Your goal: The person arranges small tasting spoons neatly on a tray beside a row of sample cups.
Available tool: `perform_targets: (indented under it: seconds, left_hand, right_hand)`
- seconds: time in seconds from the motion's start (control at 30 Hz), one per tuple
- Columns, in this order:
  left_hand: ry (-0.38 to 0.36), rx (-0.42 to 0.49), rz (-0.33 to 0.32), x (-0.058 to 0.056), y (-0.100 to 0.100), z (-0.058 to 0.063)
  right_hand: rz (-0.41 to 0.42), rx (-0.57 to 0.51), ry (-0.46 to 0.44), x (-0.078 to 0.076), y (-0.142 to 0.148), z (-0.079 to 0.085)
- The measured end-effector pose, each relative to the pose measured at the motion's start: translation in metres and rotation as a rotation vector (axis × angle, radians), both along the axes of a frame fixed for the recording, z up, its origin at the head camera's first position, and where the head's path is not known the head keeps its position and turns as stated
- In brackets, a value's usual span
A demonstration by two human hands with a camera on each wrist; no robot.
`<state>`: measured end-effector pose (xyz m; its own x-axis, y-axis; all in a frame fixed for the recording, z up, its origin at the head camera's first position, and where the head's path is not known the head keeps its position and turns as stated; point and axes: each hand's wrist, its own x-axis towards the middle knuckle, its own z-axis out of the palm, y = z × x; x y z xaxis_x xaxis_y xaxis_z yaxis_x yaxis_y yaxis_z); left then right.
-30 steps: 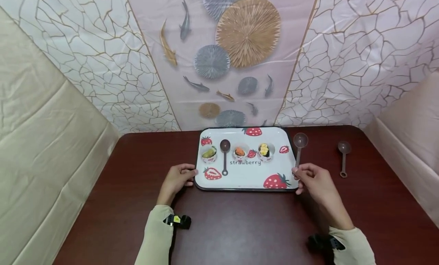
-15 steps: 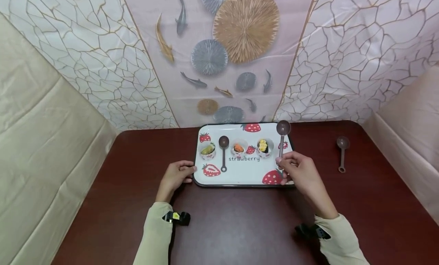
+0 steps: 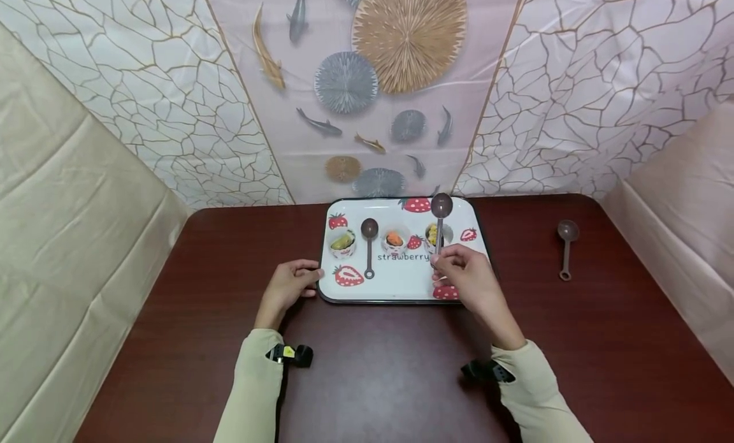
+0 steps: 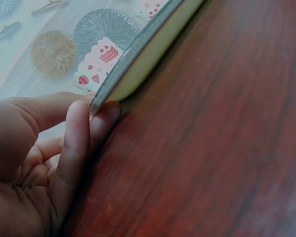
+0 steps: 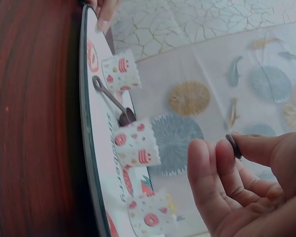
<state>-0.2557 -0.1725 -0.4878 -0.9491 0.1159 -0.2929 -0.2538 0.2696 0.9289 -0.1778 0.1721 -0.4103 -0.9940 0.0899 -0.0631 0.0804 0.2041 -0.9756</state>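
Observation:
My left hand (image 3: pixel 287 289) grips the left edge of a white strawberry-print tray (image 3: pixel 401 287); in the left wrist view, the thumb and a finger close on its dark rim. My right hand (image 3: pixel 471 280) pinches the handle of a brown measuring spoon (image 3: pixel 441 206), held bowl-up above the tray's right side. A similar measuring spoon (image 3: pixel 369 229) lies on the tray between a paper cup with green food (image 3: pixel 343 242) and a cup with orange food (image 3: pixel 394 241). The raised spoon partly covers the cup with yellow food (image 3: pixel 432 236). In the right wrist view only the held handle's end shows.
Another measuring spoon (image 3: pixel 568 231) lies on the dark red-brown table (image 3: pixel 367 366), right of the tray. Behind the table hangs a patterned cloth (image 3: pixel 407 35) with fish and round shapes. Pale fabric (image 3: pixel 74 239) closes off the left side.
My right hand has carried its measuring spoon leftward from beside the tray's right edge to above the yellow-food cup. The left hand stays on the tray edge. The head view has shifted slightly.

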Motion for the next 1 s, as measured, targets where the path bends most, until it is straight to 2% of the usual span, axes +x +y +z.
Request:
perform_targets:
  seconds: [0.23, 0.4, 0.57, 0.8, 1.0]
  left_hand:
    - [-0.003, -0.015, 0.01, 0.003, -0.002, -0.002]
    - [-0.011, -0.015, 0.012, 0.003, -0.002, -0.003]
    - [-0.01, -0.007, 0.009, 0.002, -0.001, -0.002]
    - [-0.005, 0.0, 0.012, 0.0, 0.0, 0.0]
    - [-0.008, 0.01, 0.013, -0.001, 0.002, 0.0]
  right_hand:
    - [0.012, 0.002, -0.03, -0.004, -0.014, -0.008]
    - [0.007, -0.014, -0.017, -0.007, -0.021, -0.013]
    - [-0.005, -0.013, -0.032, -0.013, -0.025, -0.018]
    - [-0.039, 0.075, -0.068, -0.026, -0.027, -0.03]
    - [-0.045, 0.039, -0.067, -0.034, -0.028, -0.041]
